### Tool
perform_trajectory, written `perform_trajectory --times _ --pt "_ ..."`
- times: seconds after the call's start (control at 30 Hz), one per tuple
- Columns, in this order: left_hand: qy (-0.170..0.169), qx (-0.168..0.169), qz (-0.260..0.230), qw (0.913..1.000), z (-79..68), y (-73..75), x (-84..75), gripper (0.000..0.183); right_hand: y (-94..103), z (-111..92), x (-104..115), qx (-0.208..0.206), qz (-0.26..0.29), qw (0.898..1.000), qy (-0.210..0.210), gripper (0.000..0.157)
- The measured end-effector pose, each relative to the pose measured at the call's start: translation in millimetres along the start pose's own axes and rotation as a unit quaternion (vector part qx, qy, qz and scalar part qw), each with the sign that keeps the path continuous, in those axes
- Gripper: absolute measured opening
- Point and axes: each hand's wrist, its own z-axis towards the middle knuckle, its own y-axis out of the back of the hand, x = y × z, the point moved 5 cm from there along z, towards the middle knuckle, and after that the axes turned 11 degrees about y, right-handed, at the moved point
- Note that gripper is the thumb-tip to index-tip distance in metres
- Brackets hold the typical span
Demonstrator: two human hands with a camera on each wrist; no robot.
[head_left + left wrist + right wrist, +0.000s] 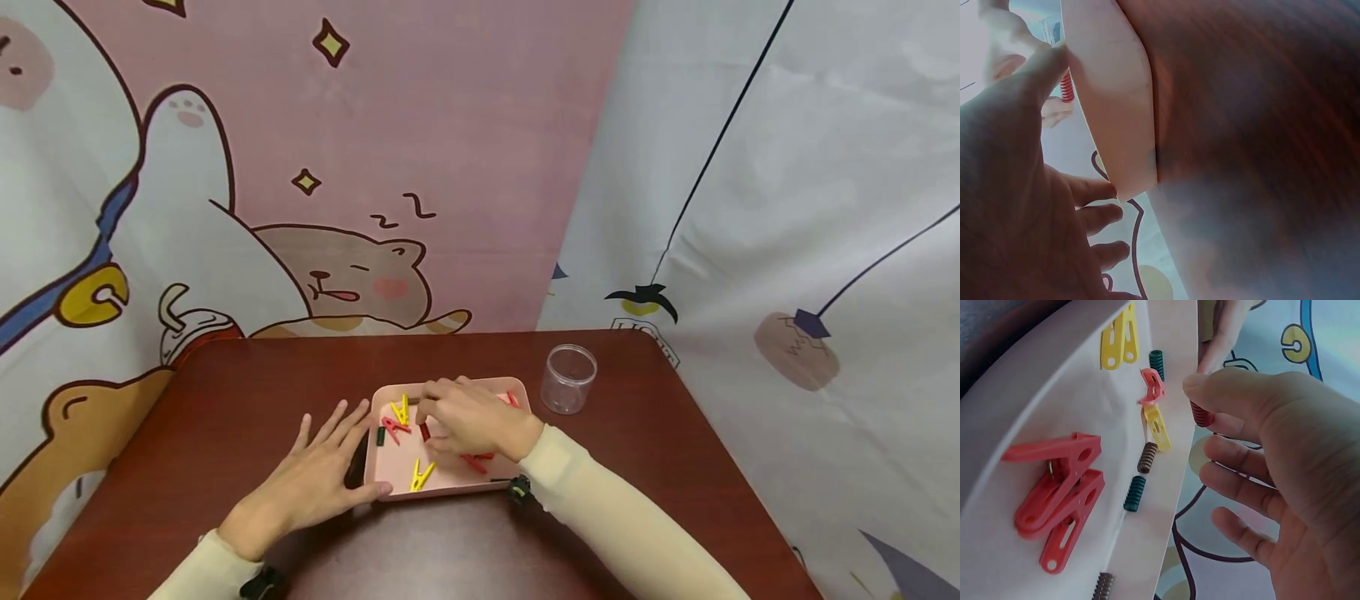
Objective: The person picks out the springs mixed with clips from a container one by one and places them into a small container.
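Note:
Over the pink tray (393,468), my right hand (476,419) pinches a red coil spring (1202,415) between thumb and index finger; its other fingers are loosely bent. My left hand (313,485) is spread at the tray's left side, with thumb and fingertips touching the rim. Yellow clothespins (421,476) and red clothespins (1060,506) lie in the tray. Among them are a green spring (380,436) and, along the far wall in the right wrist view, a brown spring (1147,457), another green spring (1134,494) and a dark grey spring (1103,585).
A clear round jar (568,382) stands uncovered just beyond the tray's right far corner. The tray sits on a dark reddish-brown table (660,467). A cartoon-printed cloth (480,167) hangs behind the table's far edge.

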Motion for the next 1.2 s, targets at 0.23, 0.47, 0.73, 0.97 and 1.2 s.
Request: perform_trajectory --times 0.23,0.47,0.73,0.97,1.2 --pt "-0.001 -0.005 0.014 0.9999 0.4 0.1 2.1 0.112 6.9 -21 -9 -0.047 -0.006 0.999 -0.019 0.03" --pt "0.006 0.018 -0.001 0.9998 4.5 0.3 4.4 0.113 12.9 -48 -24 -0.109 -0.007 0.992 -0.056 0.032" --pt "0.006 0.022 -0.013 0.9997 3.0 0.6 3.6 0.113 17.9 -76 -39 -0.152 0.016 0.985 -0.082 0.031" --pt "0.006 0.02 0.0 0.9998 4.4 1.9 3.5 0.111 22.7 -98 -54 -0.176 0.003 0.977 -0.117 0.035" --pt "0.007 0.02 -0.005 0.9998 2.0 2.7 4.4 0.112 26.9 -121 -70 -0.213 0.015 0.966 -0.149 0.034"
